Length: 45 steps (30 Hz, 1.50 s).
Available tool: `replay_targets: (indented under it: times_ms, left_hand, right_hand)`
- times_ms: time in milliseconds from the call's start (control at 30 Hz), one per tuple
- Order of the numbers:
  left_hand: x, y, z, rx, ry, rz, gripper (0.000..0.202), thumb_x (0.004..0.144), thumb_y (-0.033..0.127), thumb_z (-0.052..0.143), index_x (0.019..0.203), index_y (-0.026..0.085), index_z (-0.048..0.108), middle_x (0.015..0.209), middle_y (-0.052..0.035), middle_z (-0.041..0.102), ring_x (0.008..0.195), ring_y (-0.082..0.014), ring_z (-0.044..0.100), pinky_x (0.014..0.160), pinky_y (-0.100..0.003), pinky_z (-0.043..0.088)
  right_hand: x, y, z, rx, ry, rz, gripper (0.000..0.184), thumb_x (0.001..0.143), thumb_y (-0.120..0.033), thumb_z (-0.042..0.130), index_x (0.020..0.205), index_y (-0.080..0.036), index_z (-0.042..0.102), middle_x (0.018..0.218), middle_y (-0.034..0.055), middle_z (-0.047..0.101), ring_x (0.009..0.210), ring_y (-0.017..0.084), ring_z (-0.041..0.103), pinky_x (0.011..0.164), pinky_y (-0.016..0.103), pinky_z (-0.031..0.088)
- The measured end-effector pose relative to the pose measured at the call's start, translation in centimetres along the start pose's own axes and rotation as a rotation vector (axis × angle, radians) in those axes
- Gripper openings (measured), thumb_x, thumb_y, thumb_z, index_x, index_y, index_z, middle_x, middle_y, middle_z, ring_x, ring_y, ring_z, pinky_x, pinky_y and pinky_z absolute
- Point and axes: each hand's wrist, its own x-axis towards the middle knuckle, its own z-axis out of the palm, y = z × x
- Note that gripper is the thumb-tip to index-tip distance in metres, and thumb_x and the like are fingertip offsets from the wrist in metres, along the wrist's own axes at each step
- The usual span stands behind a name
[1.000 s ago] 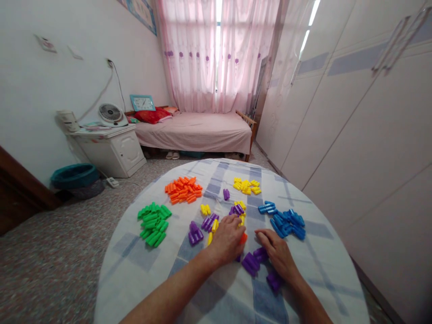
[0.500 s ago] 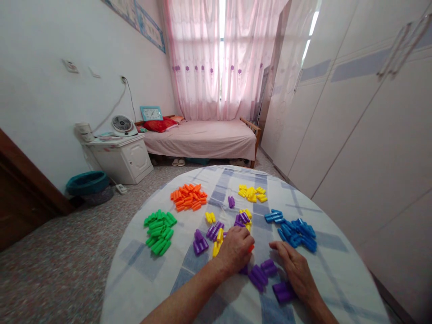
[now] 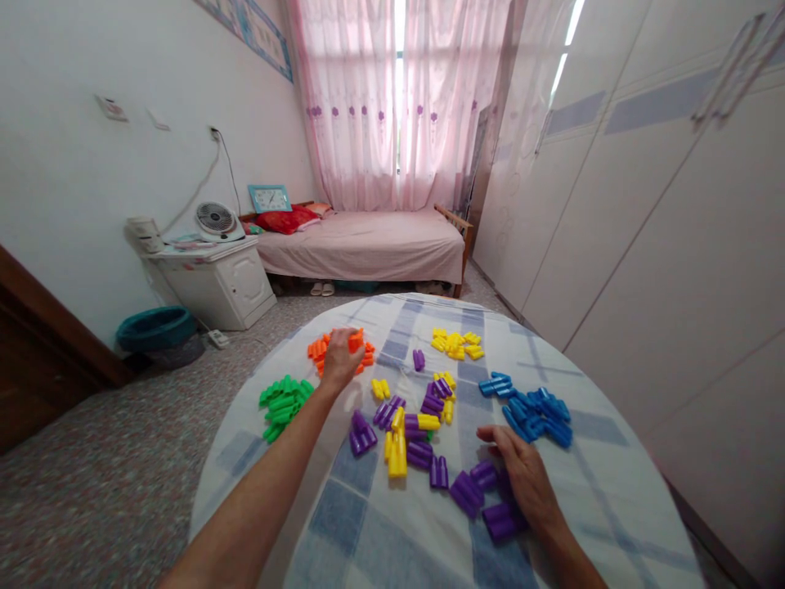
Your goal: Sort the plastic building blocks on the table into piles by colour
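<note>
My left hand (image 3: 342, 360) is over the pile of orange bullet-shaped plastic blocks (image 3: 317, 350) at the far left of the table. Its thumb and fingers close around an orange block (image 3: 356, 341) at the pile's right side. My right hand (image 3: 518, 466) rests at the near right with fingers stretched out and holds nothing visible. Beneath and beside it lie purple blocks (image 3: 467, 493), partly covered by the palm. In the middle are mixed purple and yellow blocks (image 3: 397, 458), some joined or leaning together. A small green piece (image 3: 429, 436) shows among them.
Piles of green blocks (image 3: 285, 402), yellow blocks (image 3: 455, 343) and blue blocks (image 3: 540, 417) surround the middle group. A lone purple block (image 3: 418, 360) lies farther back. The round table (image 3: 343, 523) has a checked cloth. Beyond stand a bed (image 3: 361, 241) and a wardrobe (image 3: 650, 245).
My left hand has moved from the middle blocks to the orange pile at the far left, uncovering purple and yellow blocks. My right hand stays near the purple blocks, shifted slightly.
</note>
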Motion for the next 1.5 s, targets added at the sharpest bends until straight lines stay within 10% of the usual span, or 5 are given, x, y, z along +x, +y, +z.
replay_targets:
  times_ms: [400,667,967,1300,1500]
  left_hand:
    - [-11.1,6.7,3.6,0.189,-0.646,0.318,0.026,0.071,0.031,0.067,0.095,0.021,0.066,0.089,-0.0062,0.065,0.092,-0.0241,0.057,0.083,-0.035,0.043]
    - [-11.0,7.8,3.4,-0.041,-0.513,0.144,0.035,0.073,0.019,0.06,0.107,0.022,0.06,0.1,-0.0045,0.063,0.095,-0.0209,0.057,0.086,-0.035,0.045]
    - [-14.0,10.2,3.8,-0.157,-0.552,0.386,0.049,0.076,0.019,0.061,0.122,0.022,0.048,0.111,-0.0072,0.061,0.102,-0.0237,0.054,0.088,-0.038,0.045]
    - [-13.8,7.5,2.8,-0.142,-0.465,0.307,0.038,0.076,0.014,0.059,0.113,0.022,0.056,0.11,-0.0064,0.061,0.104,-0.0217,0.053,0.093,-0.037,0.045]
    - [-11.7,3.8,1.4,-0.029,-0.144,0.202,0.024,0.084,0.026,0.055,0.106,0.019,0.061,0.113,-0.0089,0.06,0.11,-0.023,0.052,0.099,-0.043,0.042]
  right_hand:
    - [0.1,-0.5,1.2,0.026,-0.025,0.004,0.04,0.079,-0.055,0.051,0.087,-0.021,0.07,0.093,0.0063,0.07,0.091,0.024,0.064,0.081,0.038,0.05]
    - [-0.8,-1.5,1.7,0.149,-0.08,0.018,0.042,0.081,-0.054,0.051,0.099,-0.019,0.065,0.099,0.007,0.067,0.08,0.02,0.065,0.067,0.031,0.053]
    - [-0.9,-3.3,2.4,0.256,-0.157,-0.096,0.036,0.083,-0.047,0.051,0.104,-0.019,0.063,0.099,0.0056,0.067,0.088,0.02,0.061,0.08,0.032,0.049]
    - [1.1,-1.2,1.7,0.081,-0.039,-0.082,0.035,0.083,-0.046,0.049,0.099,-0.018,0.063,0.095,0.0061,0.067,0.088,0.021,0.061,0.08,0.034,0.048]
    - [0.9,-0.8,1.7,-0.099,-0.048,-0.135,0.032,0.083,-0.04,0.047,0.102,-0.02,0.064,0.108,0.0079,0.065,0.097,0.022,0.061,0.085,0.037,0.049]
